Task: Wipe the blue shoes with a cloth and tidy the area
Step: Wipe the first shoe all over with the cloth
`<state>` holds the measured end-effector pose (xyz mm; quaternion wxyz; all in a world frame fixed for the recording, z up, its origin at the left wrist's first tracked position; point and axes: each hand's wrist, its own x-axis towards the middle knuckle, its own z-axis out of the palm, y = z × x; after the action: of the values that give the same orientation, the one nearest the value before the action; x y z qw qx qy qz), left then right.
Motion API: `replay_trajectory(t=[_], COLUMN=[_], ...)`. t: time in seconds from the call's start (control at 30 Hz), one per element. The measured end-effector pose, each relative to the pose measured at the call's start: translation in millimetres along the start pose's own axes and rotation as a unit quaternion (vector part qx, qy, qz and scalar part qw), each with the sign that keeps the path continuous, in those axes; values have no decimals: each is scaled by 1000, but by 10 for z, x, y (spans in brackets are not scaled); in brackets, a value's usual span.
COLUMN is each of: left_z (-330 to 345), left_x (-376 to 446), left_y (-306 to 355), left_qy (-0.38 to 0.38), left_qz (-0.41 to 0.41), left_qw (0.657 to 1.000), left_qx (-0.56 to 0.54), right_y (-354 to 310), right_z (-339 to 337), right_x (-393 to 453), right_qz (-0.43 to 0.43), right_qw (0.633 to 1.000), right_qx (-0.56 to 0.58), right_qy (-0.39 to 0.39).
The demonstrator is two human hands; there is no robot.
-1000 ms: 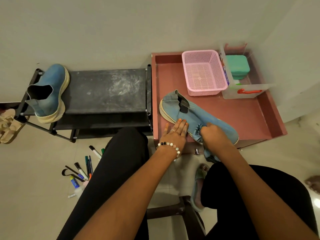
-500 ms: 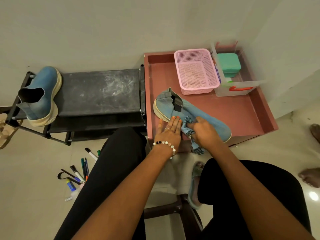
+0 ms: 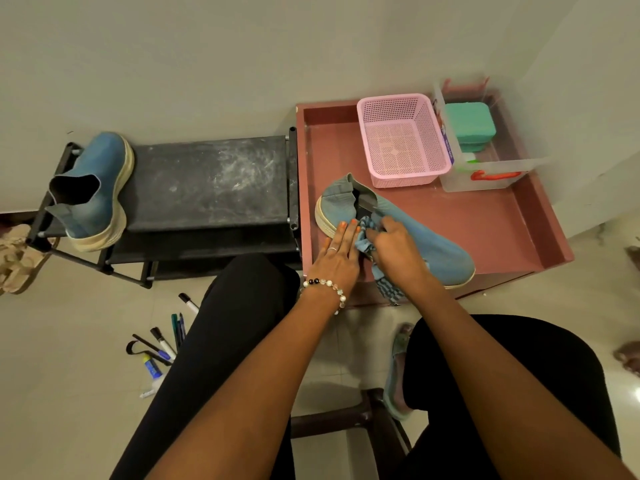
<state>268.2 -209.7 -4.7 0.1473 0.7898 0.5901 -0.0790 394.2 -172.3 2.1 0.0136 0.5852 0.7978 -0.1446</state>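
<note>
One blue shoe (image 3: 429, 240) lies on its side in the pink tray (image 3: 502, 220), heel toward the rack. My right hand (image 3: 398, 251) grips a bunched blue cloth (image 3: 365, 233) and presses it on the shoe near its opening; the cloth's striped end (image 3: 388, 289) hangs over the tray's front edge. My left hand (image 3: 337, 254) lies flat with straight fingers against the shoe's near side by the heel. The second blue shoe (image 3: 93, 192) stands upright at the left end of the black rack (image 3: 207, 181).
A pink mesh basket (image 3: 403, 140) and a clear box (image 3: 491, 168) holding a green case stand at the tray's back. Several pens and markers (image 3: 162, 341) and a small tube lie on the floor left of my leg. A beige sandal (image 3: 14, 258) lies at far left.
My right hand has slid the cloth along the shoe from the toe side toward the heel opening. My left hand stays flat against the shoe.
</note>
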Motion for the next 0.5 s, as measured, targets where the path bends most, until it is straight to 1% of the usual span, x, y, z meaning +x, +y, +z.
replay_trajectory(t=[0.13, 0.27, 0.33, 0.4, 0.43, 0.5], left_z=[58, 44, 29, 16, 16, 20], left_x=[3, -3, 9, 12, 10, 7], left_y=[3, 11, 0, 3, 7, 14], left_qy=[16, 8, 7, 9, 9, 5], left_qz=[-7, -21, -25, -25, -25, -27], left_qw=[1000, 1000, 999, 999, 999, 999], left_qx=[-18, -18, -28, -28, -30, -34], right_y=[33, 199, 315, 414, 429, 369], right_z=[-27, -168, -269, -345, -362, -344], right_x=[-9, -160, -294, -411, -444, -456], right_qz=[-17, -20, 4, 64, 89, 104], right_qw=[1000, 996, 992, 987, 985, 985], right_qx=[17, 19, 1, -13, -22, -58], right_qy=[-4, -88, -128, -148, -145, -125])
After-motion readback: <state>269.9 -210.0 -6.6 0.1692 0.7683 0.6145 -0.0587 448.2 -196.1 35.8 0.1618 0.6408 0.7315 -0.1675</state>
